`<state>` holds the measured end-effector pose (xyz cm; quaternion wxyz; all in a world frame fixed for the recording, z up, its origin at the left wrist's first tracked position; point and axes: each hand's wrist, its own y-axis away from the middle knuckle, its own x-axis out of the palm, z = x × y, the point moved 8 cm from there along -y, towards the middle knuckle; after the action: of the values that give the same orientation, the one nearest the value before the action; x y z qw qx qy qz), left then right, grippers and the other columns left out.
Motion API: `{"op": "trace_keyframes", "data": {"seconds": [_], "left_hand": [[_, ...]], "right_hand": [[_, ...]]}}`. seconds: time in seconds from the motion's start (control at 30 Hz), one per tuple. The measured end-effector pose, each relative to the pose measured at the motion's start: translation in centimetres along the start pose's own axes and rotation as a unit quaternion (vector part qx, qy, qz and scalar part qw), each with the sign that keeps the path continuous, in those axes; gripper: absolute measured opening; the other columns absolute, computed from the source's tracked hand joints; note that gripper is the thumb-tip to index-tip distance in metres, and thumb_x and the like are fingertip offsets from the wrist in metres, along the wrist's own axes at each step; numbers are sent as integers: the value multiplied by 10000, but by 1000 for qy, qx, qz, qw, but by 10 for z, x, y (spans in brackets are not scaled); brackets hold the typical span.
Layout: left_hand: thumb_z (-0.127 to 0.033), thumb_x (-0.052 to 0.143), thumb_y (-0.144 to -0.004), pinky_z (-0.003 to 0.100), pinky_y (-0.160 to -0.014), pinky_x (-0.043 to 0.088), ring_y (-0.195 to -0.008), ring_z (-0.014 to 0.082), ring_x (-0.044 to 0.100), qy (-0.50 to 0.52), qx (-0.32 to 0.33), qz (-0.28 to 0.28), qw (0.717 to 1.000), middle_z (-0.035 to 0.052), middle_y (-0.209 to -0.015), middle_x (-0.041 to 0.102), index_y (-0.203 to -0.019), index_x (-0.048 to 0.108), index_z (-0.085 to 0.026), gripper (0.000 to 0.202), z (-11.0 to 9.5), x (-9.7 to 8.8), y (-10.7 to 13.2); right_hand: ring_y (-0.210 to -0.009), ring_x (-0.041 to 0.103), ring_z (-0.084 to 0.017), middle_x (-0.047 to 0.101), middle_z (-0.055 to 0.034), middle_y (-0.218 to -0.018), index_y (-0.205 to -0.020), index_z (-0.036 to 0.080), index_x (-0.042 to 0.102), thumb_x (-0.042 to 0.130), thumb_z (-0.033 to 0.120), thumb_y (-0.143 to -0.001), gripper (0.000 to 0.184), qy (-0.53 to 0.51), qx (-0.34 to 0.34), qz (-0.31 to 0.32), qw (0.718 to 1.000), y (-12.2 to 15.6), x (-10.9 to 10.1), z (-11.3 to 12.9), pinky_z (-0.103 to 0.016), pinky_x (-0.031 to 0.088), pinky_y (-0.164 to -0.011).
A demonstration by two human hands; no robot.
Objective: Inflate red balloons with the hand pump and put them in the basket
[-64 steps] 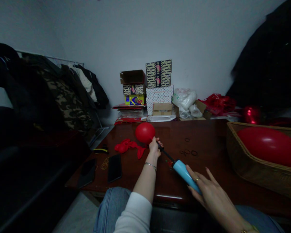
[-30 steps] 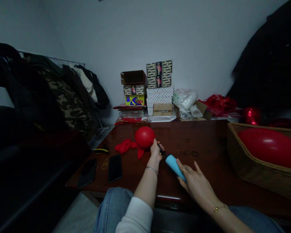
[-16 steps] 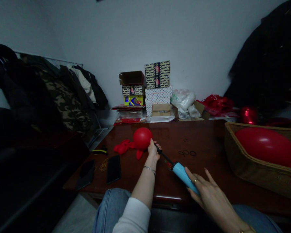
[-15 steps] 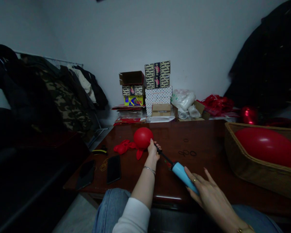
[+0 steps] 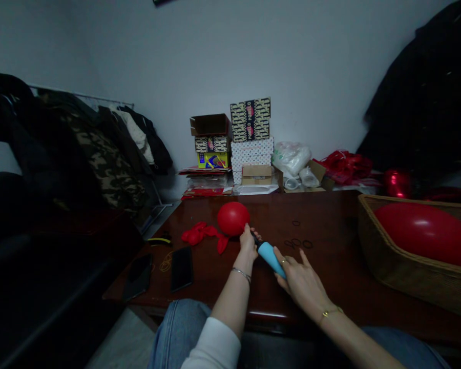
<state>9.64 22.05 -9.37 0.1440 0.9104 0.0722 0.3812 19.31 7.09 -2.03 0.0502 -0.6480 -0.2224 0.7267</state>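
A small, round red balloon (image 5: pixel 233 219) sits on the nozzle end of a hand pump (image 5: pixel 272 258) with a light blue barrel. My left hand (image 5: pixel 249 241) is closed around the balloon's neck and the pump's black nozzle, which it mostly hides. My right hand (image 5: pixel 299 277) grips the blue barrel's near end, thumb below and some fingers stretched out. The barrel is pushed up close to my left hand, so little of the black shaft shows. Limp red balloons (image 5: pixel 200 233) lie on the table left of the inflated one.
Dark rings (image 5: pixel 307 244) lie right of the pump. A wicker basket (image 5: pixel 369 251) holding a large red balloon (image 5: pixel 422 228) stands at the right. Two dark phones (image 5: pixel 182 269), yellow bands (image 5: pixel 166 261) and a yellow-handled tool (image 5: pixel 159 240) lie left. Stacked boxes (image 5: pixel 251 120) line the wall.
My right hand has slid the blue barrel forward and left toward my left hand, covering most of the black shaft. The balloon looks slightly larger.
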Motion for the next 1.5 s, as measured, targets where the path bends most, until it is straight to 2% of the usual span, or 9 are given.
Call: {"op": "trace_keyframes", "data": {"seconds": [0.17,0.4,0.57,0.8,1.0,1.2,1.33,1.5], "left_hand": [[-506,523,-803,185,-380,294,-361,60,362,-5,7,-13,1000,-50,-472,392,-656,437,-171,376,-5,-6,-6],[-434,469,-857,172,-372,267,-358,57,350,5,12,-15,1000,-53,-466,366,-666,435,-168,329,-19,-10,-15],[-459,466,-853,170,-374,267,-363,56,352,16,7,-4,1000,-52,-470,366,-660,431,-167,352,-20,-5,-12],[-465,481,-844,172,-384,283,-369,57,361,24,17,4,1000,-52,-475,371,-654,428,-169,356,-20,-3,-9],[-457,501,-836,171,-387,282,-369,53,360,22,10,4,1000,-52,-477,380,-651,426,-167,353,-13,-1,-3],[-594,494,-777,188,-398,314,-380,65,383,22,11,11,1000,-39,-482,407,-647,438,-165,451,-15,3,1],[-603,432,-805,188,-384,298,-368,68,372,24,11,-3,1000,-41,-470,392,-643,429,-169,463,-16,-2,-2],[-557,454,-821,172,-362,257,-359,56,343,37,15,-19,999,-52,-478,367,-661,445,-163,425,-13,-10,-10]], "right_hand": [[-871,631,-178,650,-77,-982,-1366,159,316,428,212,-848,533,-7,-19,-25,999,15,0,0,-461,250,-1054],[-965,614,-184,641,-66,-1071,-1423,210,169,426,277,-857,624,-40,-45,-28,998,56,-2,-20,-497,230,-1074],[-972,616,-188,639,-60,-1097,-1422,227,172,441,316,-856,633,-47,-42,-27,998,69,-8,-28,-508,216,-1079],[-949,620,-180,648,-56,-1069,-1400,201,249,448,274,-840,599,-48,-28,-17,998,58,-7,-29,-495,228,-1074],[-896,627,-177,656,-80,-1016,-1366,155,330,428,235,-839,542,-34,-12,8,999,24,-2,-14,-472,229,-1066],[-871,632,-180,660,-90,-958,-1358,123,345,426,236,-844,533,-29,1,27,999,-5,4,-2,-448,242,-1057],[-884,628,-180,654,-87,-956,-1366,119,329,422,241,-854,534,-33,0,32,999,-5,10,0,-457,238,-1062],[-896,627,-175,645,-87,-993,-1381,135,298,423,237,-858,547,-37,-10,20,999,12,10,-3,-466,232,-1073]]}}
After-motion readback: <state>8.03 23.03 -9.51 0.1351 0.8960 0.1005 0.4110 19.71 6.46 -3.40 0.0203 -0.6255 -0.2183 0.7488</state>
